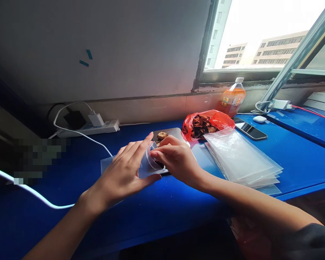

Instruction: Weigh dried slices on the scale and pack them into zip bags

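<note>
My left hand holds a clear plastic bag, its fingers along the far side and its thumb stretched toward the near side. The bag lies on its side with a rounded, gaping mouth facing right. At that mouth my right hand is closed, thumb and curled fingers pressed together; what they pinch is hidden. Just beyond my fingers, brown dried slices rest on a flat metal-topped device, partly covered by my hands.
Right of it sits a red plastic bag of dark dried pieces. A stack of clear bags, a phone, a white earbud case and an orange drink bottle stand rightward. A power strip and white cable lie left.
</note>
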Demonstrator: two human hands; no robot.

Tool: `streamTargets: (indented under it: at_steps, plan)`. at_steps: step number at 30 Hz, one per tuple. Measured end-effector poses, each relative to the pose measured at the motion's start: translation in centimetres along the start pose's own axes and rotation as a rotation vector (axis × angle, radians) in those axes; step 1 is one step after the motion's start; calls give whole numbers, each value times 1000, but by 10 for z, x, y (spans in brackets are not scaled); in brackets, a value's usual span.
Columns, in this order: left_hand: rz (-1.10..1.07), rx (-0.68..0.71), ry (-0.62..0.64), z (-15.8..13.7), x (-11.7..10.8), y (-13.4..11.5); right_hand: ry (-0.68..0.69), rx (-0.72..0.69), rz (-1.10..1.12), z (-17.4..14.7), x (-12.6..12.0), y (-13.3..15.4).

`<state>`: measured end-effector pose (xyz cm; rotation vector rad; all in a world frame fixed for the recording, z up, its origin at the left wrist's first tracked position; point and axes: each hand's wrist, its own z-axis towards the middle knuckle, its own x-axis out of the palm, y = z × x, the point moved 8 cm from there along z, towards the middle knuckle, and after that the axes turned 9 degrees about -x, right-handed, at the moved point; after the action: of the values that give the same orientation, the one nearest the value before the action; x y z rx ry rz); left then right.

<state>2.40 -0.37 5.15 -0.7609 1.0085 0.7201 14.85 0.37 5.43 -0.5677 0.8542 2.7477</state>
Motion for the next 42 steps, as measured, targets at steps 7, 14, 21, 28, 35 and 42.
streamTargets:
  at_steps: [7,14,21,28,35,42]
  plan:
    - [-56,-84,5,2,-4,6,-55,-108,-78,3,-24,1]
    - [-222,-163,-127,1,-18,19,262,-126,-437,-1,-11,-39]
    - [-131,-157,-95,5,-12,21,219,-90,-473,-2,-11,-43]
    - [-132,-128,-67,7,-4,17,94,-202,-181,-2,-12,-7]
    - [-188,-162,-42,8,-1,20,58,-114,-254,7,-12,-46]
    - [-320,-175,-71,7,3,31,211,101,-443,15,-1,-89]
